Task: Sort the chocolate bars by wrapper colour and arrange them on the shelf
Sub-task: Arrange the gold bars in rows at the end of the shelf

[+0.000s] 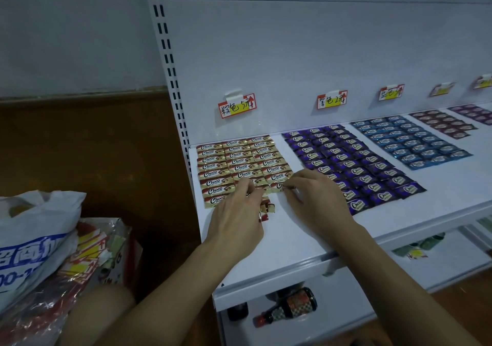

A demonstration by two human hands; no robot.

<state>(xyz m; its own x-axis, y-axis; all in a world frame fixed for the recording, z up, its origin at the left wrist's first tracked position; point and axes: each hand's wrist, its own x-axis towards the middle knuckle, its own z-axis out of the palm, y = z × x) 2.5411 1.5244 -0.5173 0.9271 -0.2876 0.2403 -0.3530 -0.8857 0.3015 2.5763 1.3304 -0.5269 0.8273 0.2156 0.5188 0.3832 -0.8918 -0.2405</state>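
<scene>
Our left hand [237,214] grips loose gold bars [267,209] just above the white shelf [292,242]. Our right hand [316,199] pinches one gold bar [277,186] at the gold rows' [239,160] near right corner.

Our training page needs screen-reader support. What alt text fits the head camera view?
Two hands work at the front of a block of gold-wrapped bars on a white shelf: the left hand holds a few spare gold bars, the right hand pinches a front-row bar. Blocks of purple bars and blue bars lie to the right, under handwritten tags.
</scene>
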